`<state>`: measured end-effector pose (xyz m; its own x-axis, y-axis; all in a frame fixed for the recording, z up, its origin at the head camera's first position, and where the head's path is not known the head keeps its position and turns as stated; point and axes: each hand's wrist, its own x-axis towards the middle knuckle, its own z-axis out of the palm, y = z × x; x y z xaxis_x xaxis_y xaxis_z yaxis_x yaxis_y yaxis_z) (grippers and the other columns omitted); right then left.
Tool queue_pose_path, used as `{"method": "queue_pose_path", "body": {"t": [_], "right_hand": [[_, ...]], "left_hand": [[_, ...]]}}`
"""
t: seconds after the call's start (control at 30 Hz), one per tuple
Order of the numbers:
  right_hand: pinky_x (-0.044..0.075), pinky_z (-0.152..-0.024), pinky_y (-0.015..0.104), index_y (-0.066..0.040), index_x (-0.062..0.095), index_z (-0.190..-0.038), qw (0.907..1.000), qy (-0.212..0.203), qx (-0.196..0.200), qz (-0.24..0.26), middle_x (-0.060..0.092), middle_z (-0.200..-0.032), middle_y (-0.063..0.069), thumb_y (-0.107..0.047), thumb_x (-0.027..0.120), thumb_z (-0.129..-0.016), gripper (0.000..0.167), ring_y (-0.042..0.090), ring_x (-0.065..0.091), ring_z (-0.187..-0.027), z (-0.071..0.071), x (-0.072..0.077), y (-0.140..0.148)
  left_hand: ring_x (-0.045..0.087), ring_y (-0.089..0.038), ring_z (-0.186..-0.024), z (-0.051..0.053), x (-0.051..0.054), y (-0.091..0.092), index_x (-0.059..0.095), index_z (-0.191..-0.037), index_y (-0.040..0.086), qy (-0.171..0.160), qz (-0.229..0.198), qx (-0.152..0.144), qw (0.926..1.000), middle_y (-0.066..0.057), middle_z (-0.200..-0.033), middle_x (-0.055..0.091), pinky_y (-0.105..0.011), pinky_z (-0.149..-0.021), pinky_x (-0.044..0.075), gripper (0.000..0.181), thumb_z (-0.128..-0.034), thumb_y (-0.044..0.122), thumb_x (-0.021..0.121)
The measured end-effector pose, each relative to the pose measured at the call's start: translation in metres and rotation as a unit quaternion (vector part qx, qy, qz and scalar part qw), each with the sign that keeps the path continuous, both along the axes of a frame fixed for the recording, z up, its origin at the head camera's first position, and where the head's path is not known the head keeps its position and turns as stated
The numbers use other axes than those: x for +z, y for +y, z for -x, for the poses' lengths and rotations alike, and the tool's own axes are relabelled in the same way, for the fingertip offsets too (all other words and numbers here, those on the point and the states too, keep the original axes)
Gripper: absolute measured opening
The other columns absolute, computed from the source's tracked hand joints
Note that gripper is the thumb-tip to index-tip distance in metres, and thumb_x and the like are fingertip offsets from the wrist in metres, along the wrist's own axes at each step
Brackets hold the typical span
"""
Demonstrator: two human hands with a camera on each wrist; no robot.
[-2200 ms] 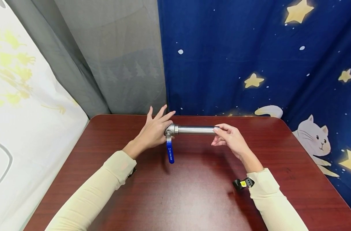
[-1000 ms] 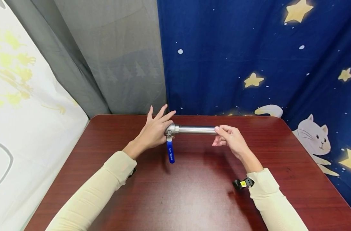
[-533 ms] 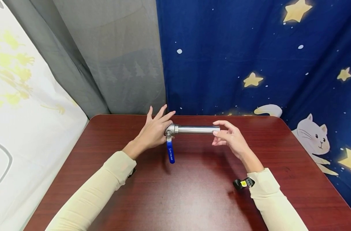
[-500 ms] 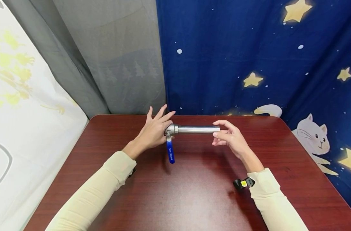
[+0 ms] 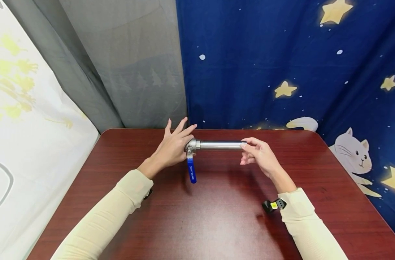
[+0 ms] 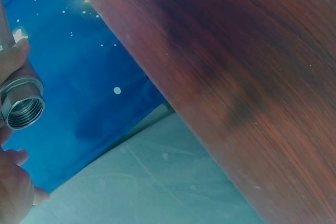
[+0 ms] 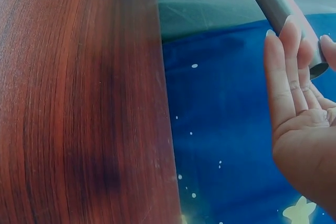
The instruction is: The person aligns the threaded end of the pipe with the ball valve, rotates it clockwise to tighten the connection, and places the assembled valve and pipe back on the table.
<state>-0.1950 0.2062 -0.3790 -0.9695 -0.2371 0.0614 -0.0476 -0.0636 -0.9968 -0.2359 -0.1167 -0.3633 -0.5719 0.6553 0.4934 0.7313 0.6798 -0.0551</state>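
Note:
A steel ball valve (image 5: 190, 145) with a blue lever (image 5: 191, 169) hanging toward me is joined to a straight metal pipe (image 5: 220, 145), held level above the table. My left hand (image 5: 173, 146) grips the valve body between thumb and finger, its other fingers spread. The valve's threaded open end (image 6: 25, 112) faces the left wrist camera. At the pipe's far end my right hand (image 5: 257, 153) pinches it between thumb and fingertips. In the right wrist view the pipe's hollow end (image 7: 318, 70) shows beside the fingers (image 7: 281, 82).
The reddish-brown wooden table (image 5: 204, 224) spreads beneath both hands. Its back edge meets a grey curtain (image 5: 142, 72) and a blue curtain with stars (image 5: 249, 72). A white printed cloth (image 5: 28, 126) hangs at the left.
Half a second ago my right thumb and forefinger were parted more widely around the pipe end; now they pinch it again. The left hand and valve stay in place.

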Motion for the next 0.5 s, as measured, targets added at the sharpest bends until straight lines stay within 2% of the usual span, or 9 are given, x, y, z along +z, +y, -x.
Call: {"method": "queue_pose_path", "body": {"t": [0.1,0.27,0.5], "right_hand": [[0.059,-0.062,0.037,-0.004,0.056,-0.105,0.9998,-0.006,-0.014,-0.012,0.059,-0.063,0.004,-0.021,0.061,-0.096,0.020,0.015,0.064,-0.054,0.0009,-0.0006,-0.0007],[0.059,-0.063,0.036,-0.002,0.057,-0.100,0.9991,-0.010,-0.026,-0.033,0.059,-0.063,0.004,-0.029,0.060,-0.097,0.027,0.016,0.066,-0.056,0.0038,-0.0020,-0.0031],[0.059,-0.064,0.036,0.000,0.056,-0.096,0.9980,-0.011,-0.035,-0.051,0.058,-0.062,0.003,-0.034,0.058,-0.098,0.034,0.016,0.066,-0.057,0.0053,-0.0017,-0.0062]], "left_hand": [[0.024,-0.034,-0.146,-0.0004,0.0000,0.0002,0.067,-0.094,0.012,0.001,-0.001,-0.002,1.0000,-0.007,-0.146,0.050,-0.076,-0.103,0.015,0.035,-0.0606,0.009,0.078],[0.025,-0.035,-0.146,-0.0014,0.0000,-0.0008,0.067,-0.093,0.012,0.004,-0.001,0.000,1.0000,-0.008,-0.146,0.050,-0.077,-0.103,0.015,0.034,-0.0621,0.012,0.080],[0.025,-0.035,-0.145,-0.0009,-0.0003,-0.0025,0.067,-0.094,0.011,0.003,-0.002,-0.001,1.0000,-0.008,-0.146,0.050,-0.077,-0.103,0.016,0.034,-0.0619,0.009,0.077]]}}
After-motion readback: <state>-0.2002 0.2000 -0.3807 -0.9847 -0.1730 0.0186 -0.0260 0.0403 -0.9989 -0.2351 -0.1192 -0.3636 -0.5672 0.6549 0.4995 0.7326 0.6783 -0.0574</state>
